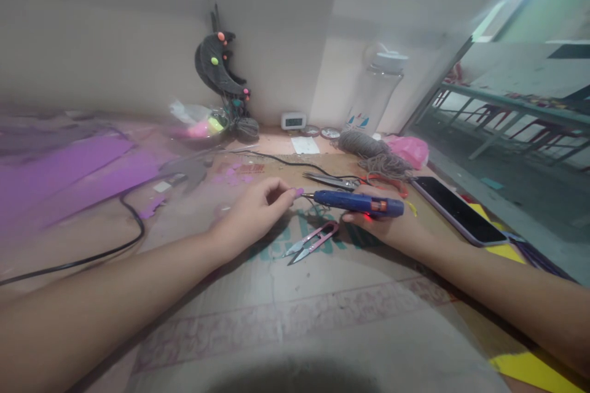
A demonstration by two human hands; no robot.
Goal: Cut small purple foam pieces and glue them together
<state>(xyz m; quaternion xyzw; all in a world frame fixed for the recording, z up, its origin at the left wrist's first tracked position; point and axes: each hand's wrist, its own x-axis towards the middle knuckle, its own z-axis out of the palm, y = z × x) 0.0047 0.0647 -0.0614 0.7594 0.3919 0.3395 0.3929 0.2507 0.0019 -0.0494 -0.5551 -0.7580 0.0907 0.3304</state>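
Note:
Between the thumb and fingers of my left hand (pixel 265 206) is a small purple piece (pixel 299 192), perhaps cut from the purple sheet. My right hand (pixel 385 221) is wrapped around a blue glue gun (pixel 353 201), a red light glowing at its underside. The gun's metal nozzle points left and meets or nearly touches the purple piece; I cannot tell which. Pink-handled thread snips (pixel 313 242) lie with blades apart on the cardboard just below the gun. Behind the gun rests a pair of scissors (pixel 334 181) with orange handles, partly hidden.
Purple sheets (pixel 92 166) spread at the left beside a black cable (pixel 133 239). Along the wall stand a dark crescent decoration (pixel 214 67), a small digital clock (pixel 294 121) and a clear bottle (pixel 378 92). Grey yarn (pixel 369 150) and a phone (pixel 456 209) lie at right.

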